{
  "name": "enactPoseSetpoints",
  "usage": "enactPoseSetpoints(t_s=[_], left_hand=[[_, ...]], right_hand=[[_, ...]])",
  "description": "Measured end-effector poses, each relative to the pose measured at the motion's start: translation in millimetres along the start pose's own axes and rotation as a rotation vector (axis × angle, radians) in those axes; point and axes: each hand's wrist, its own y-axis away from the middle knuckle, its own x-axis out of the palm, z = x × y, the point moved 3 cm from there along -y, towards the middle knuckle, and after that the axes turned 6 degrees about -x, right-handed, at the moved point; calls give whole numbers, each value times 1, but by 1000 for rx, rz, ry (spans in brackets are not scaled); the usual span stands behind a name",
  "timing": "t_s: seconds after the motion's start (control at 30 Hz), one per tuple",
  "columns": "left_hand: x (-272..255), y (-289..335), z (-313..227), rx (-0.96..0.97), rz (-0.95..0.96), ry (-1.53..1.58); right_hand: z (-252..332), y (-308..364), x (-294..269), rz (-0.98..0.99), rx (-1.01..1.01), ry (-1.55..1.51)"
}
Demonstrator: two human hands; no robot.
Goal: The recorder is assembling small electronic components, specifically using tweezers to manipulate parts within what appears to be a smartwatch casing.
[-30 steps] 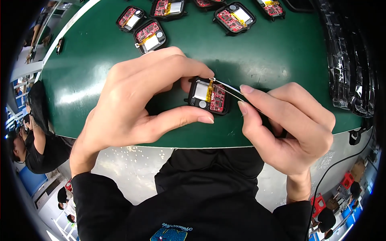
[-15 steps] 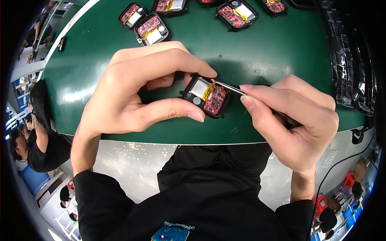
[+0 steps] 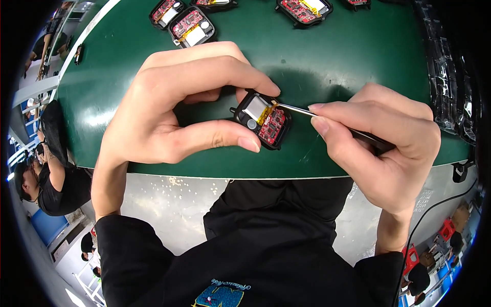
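Note:
My left hand grips a small black device casing between the thumb and the index finger, just above the table. The casing is open and tilted. Inside are a red circuit board, a silver battery-like block, yellow tape and a round silver disc. In a pen-like grip, my right hand holds a slim metal-tipped tool with a dark handle. Its tip touches or nearly touches the casing's upper right corner, by the tape's end. My fingers partly cover the handle.
Several similar open casings lie along the far side of the green table. Black plastic packaging runs down the right side. A small dark object sits far left. Another person is at the left.
The view has shifted slightly, so the far casings sit higher in the picture. The tool tip stays at the casing's corner, and my right hand appears slightly farther right. Both grips are kept.

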Motion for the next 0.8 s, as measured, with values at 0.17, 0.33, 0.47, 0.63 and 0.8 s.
enactPoseSetpoints(t_s=[0.17, 0.33, 0.47, 0.63, 0.8], left_hand=[[0, -3, -1, -8, 8, -5], [1, -5, -2, 24, -6, -4], [1, -5, -4, 83, 29, -30], [0, -5, -4, 53, 30, -13], [-1, -4, -4, 9, 41, -23]], right_hand=[[0, -2, 0, 13, 28, -3], [3, -2, -1, 11, 10, 28], [3, 0, 2, -3, -25, 54], [2, -1, 1, 6, -11, 21], [3, -3, 0, 22, -5, 24]])
